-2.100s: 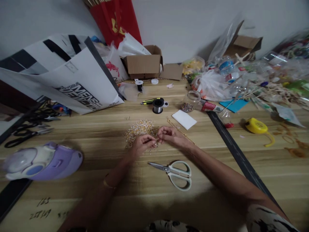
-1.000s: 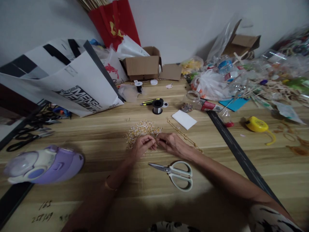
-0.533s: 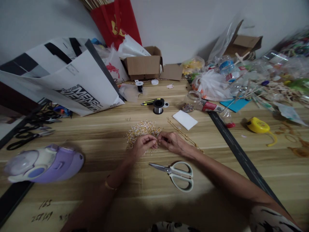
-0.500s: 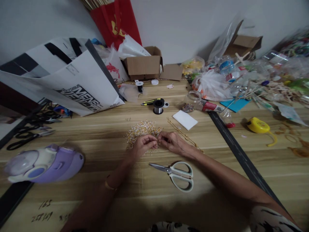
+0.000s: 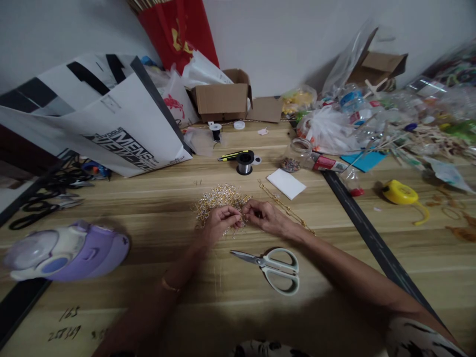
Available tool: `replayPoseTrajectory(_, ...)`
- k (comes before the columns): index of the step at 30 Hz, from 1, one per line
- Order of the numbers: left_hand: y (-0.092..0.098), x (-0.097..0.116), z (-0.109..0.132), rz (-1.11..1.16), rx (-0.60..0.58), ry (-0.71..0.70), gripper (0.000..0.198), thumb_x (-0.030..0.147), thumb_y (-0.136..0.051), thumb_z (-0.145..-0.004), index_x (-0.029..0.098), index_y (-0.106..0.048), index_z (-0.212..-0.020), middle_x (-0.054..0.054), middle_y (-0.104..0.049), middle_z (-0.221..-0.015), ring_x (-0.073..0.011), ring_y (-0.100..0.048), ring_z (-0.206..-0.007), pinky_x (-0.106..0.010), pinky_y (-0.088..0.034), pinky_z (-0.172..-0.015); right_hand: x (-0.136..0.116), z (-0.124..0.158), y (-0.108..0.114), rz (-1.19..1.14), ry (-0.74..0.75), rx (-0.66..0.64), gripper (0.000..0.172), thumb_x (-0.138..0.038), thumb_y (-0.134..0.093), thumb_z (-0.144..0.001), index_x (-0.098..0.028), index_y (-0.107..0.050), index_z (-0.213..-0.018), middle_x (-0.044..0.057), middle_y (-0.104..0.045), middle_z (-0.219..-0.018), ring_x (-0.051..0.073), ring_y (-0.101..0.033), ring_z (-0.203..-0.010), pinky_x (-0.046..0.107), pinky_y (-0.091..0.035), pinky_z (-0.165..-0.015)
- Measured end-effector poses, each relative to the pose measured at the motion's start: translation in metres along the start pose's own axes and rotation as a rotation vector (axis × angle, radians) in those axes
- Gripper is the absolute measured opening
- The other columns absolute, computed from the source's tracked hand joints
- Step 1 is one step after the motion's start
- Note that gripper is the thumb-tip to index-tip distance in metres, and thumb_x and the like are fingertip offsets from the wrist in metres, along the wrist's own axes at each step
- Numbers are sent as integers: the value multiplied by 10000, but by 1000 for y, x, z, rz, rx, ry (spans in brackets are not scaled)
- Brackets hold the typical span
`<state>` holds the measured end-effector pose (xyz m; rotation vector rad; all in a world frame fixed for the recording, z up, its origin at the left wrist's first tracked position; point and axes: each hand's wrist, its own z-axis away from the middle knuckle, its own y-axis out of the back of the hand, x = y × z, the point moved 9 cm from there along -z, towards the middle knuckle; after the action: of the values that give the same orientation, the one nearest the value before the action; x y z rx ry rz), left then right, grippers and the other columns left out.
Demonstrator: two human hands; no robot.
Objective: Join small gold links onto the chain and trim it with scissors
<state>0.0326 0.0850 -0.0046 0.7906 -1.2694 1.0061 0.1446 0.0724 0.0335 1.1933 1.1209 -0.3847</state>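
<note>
Gold pin pile [image 5: 220, 197]: left hand [image 5: 219, 222], right hand [image 5: 266, 217] meet at its near edge, fingertips pinched on tiny piece [image 5: 242, 218], seemingly for fine control; chain [image 5: 285, 211] right of pile; scissors [image 5: 273, 264] nearer body, within reach.

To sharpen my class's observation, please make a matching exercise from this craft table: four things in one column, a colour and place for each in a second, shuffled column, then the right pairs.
Things
1. scissors
2. tape measure
3. cardboard box
4. pile of gold pieces

Colour and place
A. yellow, right of the dark strip
B. brown, farthest from the person
C. glittering, partly under the left hand
D. white handles, nearest the person

Pairs: 1-D, 2-A, 3-B, 4-C
</note>
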Motion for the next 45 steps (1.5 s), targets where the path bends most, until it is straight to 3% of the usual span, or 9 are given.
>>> replayPoseTrajectory(11, 7, 9, 3, -41, 111, -63, 225, 313, -729, -665, 149, -594, -737, -4, -651, -643, -132, -628, -627, -253, -514, -633, 9, -1, -6, -183, -95, -31, 304, -243, -436, -900, -120, -495, -1171, -40, -543, -577, 91, -456, -475, 186, -355, -471)
replayPoseTrajectory(20, 10, 8, 3, -51, 131, -91, 269, 347, -741, -654, 145, -586, -742, -12, -655, -669, -140, -639, -648, -256, -507, -647, 8, 2, -13, -155, -67, -109, 219, -300, -440, -924, -136, -574, -979, -17, -591, -617, 90, -514, -508, 185, -398, -508)
replayPoseTrajectory(29, 10, 9, 4, -55, 136, -126, 239, 316, -736, -663, 146, -586, -739, -11, -645, -689, -138, -636, -670, -258, -507, -675, 8, 1, -10, -135, -61, -75, 230, -332, -451, -924, -141, -576, -900, -21, -582, -590, 92, -504, -494, 189, -382, -503)
replayPoseTrajectory(37, 9, 10, 4, -58, 131, -124, 214, 300, -725, -672, 148, -590, -739, -19, -657, -688, -144, -641, -678, -260, -509, -674, 8, 1, -9, -201, -93, -62, 181, -302, -455, -917, -145, -543, -930, -30, -563, -576, 89, -501, -480, 189, -391, -495)
replayPoseTrajectory(45, 9, 14, 5, -62, 146, -170, 211, 291, -737, -670, 140, -604, -733, -28, -658, -713, -137, -627, -693, -256, -500, -692, 9, 3, -16, -319, -137, -149, 213, -332, -461, -911, -137, -545, -935, -14, -573, -618, 87, -513, -504, 183, -410, -484)
